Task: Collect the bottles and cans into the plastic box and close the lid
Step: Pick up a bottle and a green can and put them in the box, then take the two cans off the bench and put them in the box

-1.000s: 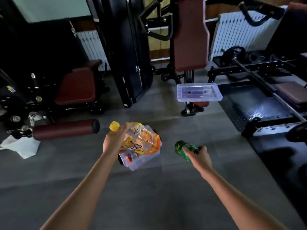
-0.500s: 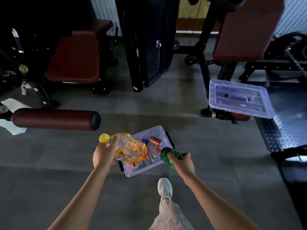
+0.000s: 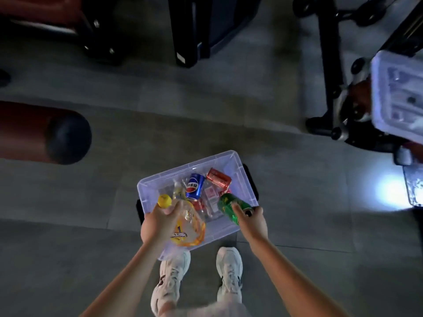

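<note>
A clear plastic box stands open on the grey floor right in front of my feet. Inside lie a blue can, a red can and some clear bottles. My left hand grips a crumpled clear bottle with a yellow cap and orange label, held over the box's near left corner. My right hand holds a green can over the box's near right side. The clear lid rests on gym equipment at the right edge.
A dark red padded roller juts in from the left. Black machine frames stand at the back, and a wheeled bench base sits under the lid. My white shoes are just behind the box.
I have walked up to the box and tilted my view downward. Both hands have come over the box with the bottle and the green can; the box now looks much larger.
</note>
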Tool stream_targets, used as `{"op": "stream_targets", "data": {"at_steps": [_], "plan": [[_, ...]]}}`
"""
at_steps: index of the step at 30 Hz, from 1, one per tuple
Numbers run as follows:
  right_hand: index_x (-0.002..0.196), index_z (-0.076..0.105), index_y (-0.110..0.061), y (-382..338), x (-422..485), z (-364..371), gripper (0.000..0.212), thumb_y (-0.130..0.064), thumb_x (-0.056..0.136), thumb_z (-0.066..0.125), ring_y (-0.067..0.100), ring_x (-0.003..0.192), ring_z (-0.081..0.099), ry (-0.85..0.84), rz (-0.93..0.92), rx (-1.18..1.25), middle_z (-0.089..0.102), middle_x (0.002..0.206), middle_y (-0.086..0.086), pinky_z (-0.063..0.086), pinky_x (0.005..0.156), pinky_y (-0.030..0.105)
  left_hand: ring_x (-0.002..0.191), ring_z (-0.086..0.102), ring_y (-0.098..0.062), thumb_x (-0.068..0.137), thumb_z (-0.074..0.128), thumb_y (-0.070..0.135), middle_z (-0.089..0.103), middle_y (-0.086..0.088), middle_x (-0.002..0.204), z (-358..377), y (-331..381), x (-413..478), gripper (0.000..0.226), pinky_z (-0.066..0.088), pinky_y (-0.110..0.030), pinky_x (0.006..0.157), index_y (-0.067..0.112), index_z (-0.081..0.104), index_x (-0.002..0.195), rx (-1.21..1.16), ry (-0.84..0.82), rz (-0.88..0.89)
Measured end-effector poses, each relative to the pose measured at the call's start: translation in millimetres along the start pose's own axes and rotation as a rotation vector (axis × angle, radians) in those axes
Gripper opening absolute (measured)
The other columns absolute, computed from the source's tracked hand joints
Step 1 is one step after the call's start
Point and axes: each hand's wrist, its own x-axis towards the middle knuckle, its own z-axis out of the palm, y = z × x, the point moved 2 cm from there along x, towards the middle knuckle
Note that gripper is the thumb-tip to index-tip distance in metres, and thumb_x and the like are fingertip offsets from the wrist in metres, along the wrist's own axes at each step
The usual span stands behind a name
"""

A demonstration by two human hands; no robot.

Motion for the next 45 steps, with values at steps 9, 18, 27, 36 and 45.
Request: {"op": "stream_targets", "data": {"at_steps": [9, 18, 27, 36, 45], "plan": [[0.089, 0.058, -0.008, 48.6, 139.3, 112.0, 0.030, -0.034, 0.079, 0.066, 0.017, 0.061, 0.057, -0.025, 0.058, 0.060, 0.058, 0.067, 0.000, 0.051, 0.058, 0.035, 0.071, 0.062, -0.022, 0.086, 0.032, 0.067, 0.057, 0.000, 0.077, 113.9, -41.9, 147.3, 0.058, 0.059, -0.046, 0.077, 0.018, 0.061, 0.097, -0.116, -0.247, -0.149], [0.119, 0.048, -0.017, 46.7, 162.4, 131.3, 0.055, -0.030, 0.070, 0.071, 0.026, 0.096, 0.064, -0.050, 0.058, 0.037, 0.066, 0.106, 0.006, 0.055, 0.084, 0.047, 0.061, 0.055, -0.017, 0.080, 0.045, 0.068, 0.057, -0.003, 0.073, 118.2, -38.9, 187.1, 0.074, 0.060, -0.046, 0.074, 0.004, 0.058, 0.114, -0.110, -0.208, -0.258], [0.051, 0.042, -0.014, -14.3, 33.4, -3.7, 0.028, -0.014, 0.078, 0.049, 0.026, 0.062, 0.047, 0.109, 0.013, 0.031, 0.043, 0.050, 0.002, 0.033, 0.050, 0.031, 0.086, 0.066, -0.040, 0.088, 0.047, 0.025, 0.065, -0.026, 0.077, 32.0, 86.0, 66.8, 0.034, 0.051, -0.038, 0.072, -0.002, 0.064, 0.075, 0.127, -0.247, 0.247], [0.053, 0.055, -0.013, -23.5, -192.2, -173.6, 0.025, -0.024, 0.076, 0.053, 0.021, 0.049, 0.053, 0.312, 0.024, 0.402, 0.060, 0.054, 0.008, 0.050, 0.057, 0.040, 0.085, 0.064, -0.025, 0.086, 0.056, 0.025, 0.070, -0.004, 0.083, -63.7, 232.1, -208.9, 0.016, 0.047, -0.031, 0.075, 0.012, 0.066, 0.085, 0.226, -0.432, 0.891], [0.080, 0.068, -0.019, 96.6, -484.0, -254.1, 0.019, -0.036, 0.085, 0.061, 0.011, 0.064, 0.050, 0.735, 0.030, 0.403, 0.051, 0.059, -0.012, 0.037, 0.059, 0.025, 0.071, 0.058, -0.025, 0.088, 0.057, 0.026, 0.059, 0.000, 0.066, -95.5, 228.5, -500.3, 0.019, 0.050, -0.037, 0.074, 0.009, 0.065, 0.085, 0.261, -0.742, 1.456]]}}
